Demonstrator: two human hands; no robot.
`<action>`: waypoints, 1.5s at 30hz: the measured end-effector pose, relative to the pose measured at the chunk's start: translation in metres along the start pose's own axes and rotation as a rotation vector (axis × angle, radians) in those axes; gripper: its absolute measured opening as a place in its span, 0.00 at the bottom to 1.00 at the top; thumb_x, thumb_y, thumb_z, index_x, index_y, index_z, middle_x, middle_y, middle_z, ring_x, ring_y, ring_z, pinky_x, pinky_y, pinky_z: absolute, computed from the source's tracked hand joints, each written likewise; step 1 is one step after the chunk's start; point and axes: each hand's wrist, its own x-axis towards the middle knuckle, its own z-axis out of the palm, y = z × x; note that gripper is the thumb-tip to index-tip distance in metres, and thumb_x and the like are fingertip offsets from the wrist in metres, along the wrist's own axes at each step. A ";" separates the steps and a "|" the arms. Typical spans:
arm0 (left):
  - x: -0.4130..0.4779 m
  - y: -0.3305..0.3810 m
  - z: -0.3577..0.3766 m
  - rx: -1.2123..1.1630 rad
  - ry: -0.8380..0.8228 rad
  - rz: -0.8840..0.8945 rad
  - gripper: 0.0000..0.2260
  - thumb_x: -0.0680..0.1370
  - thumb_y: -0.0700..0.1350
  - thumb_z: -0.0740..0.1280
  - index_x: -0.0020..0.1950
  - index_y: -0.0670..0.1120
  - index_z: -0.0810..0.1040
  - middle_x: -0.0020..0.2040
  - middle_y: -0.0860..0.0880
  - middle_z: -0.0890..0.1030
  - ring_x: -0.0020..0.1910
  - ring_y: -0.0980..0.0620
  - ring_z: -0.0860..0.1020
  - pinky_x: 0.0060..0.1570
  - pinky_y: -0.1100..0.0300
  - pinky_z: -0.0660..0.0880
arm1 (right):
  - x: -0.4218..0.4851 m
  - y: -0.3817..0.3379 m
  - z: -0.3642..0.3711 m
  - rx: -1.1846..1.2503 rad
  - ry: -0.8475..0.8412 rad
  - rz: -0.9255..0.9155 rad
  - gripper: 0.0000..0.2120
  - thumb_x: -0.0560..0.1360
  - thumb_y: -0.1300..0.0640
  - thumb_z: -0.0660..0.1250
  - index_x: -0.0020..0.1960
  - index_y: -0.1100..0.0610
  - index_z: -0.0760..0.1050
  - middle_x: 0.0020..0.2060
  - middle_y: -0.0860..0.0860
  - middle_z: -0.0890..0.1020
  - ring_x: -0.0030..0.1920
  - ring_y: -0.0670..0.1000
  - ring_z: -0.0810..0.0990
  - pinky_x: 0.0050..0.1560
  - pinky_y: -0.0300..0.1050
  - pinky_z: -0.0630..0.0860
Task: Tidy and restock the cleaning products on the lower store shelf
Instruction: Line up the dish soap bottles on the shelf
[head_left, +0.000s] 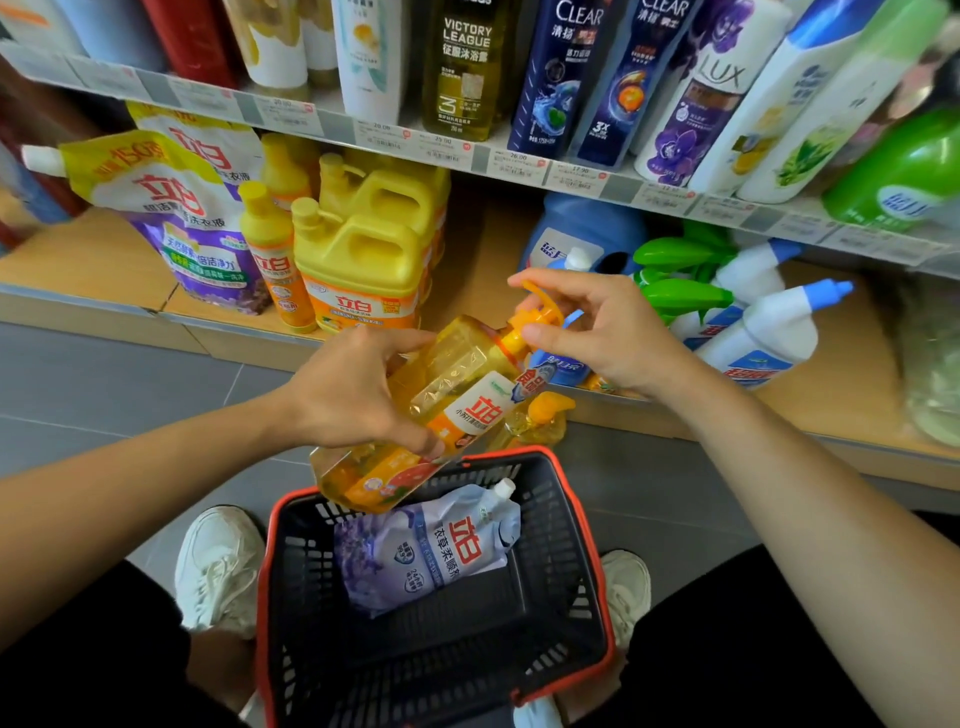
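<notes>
A clear yellow pump bottle of dish soap (457, 395) hangs tilted above the basket, in front of the lower shelf (104, 260). My left hand (353, 395) grips its body from the left. My right hand (602, 332) pinches the orange pump head (535, 317) at the bottle's top. A second small yellow pump bottle (540, 418) shows just behind it, at the shelf's edge. On the shelf stand yellow jugs (363, 270), slim orange bottles (270, 254) and refill pouches (176, 208) at the left, with white and green spray bottles (758, 332) at the right.
A black basket with a red rim (566, 483) sits on the grey floor between my white shoes, holding a lavender refill pouch (431, 551). A blue detergent jug (576, 234) stands at the back. Shampoo bottles (561, 78) fill the upper shelf. A gap lies between the jugs and the blue jug.
</notes>
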 end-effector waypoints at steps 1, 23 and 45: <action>0.000 0.001 0.001 0.074 0.031 0.003 0.42 0.54 0.61 0.83 0.67 0.54 0.79 0.49 0.57 0.86 0.46 0.57 0.84 0.47 0.49 0.82 | 0.000 0.001 0.000 -0.061 0.046 -0.006 0.19 0.75 0.57 0.74 0.65 0.51 0.79 0.51 0.47 0.84 0.54 0.50 0.82 0.57 0.45 0.80; 0.010 -0.016 0.005 0.717 0.221 0.075 0.46 0.58 0.68 0.75 0.75 0.57 0.72 0.46 0.43 0.86 0.45 0.38 0.84 0.39 0.54 0.75 | 0.000 0.013 0.013 -0.184 0.118 -0.058 0.05 0.73 0.65 0.73 0.47 0.58 0.85 0.45 0.51 0.86 0.49 0.49 0.84 0.53 0.53 0.81; 0.008 -0.009 0.006 0.091 0.120 0.014 0.44 0.54 0.65 0.77 0.69 0.55 0.77 0.51 0.55 0.86 0.48 0.55 0.84 0.49 0.48 0.81 | 0.004 0.017 0.020 0.144 0.128 0.135 0.21 0.72 0.60 0.76 0.63 0.56 0.77 0.54 0.49 0.84 0.54 0.47 0.84 0.54 0.42 0.81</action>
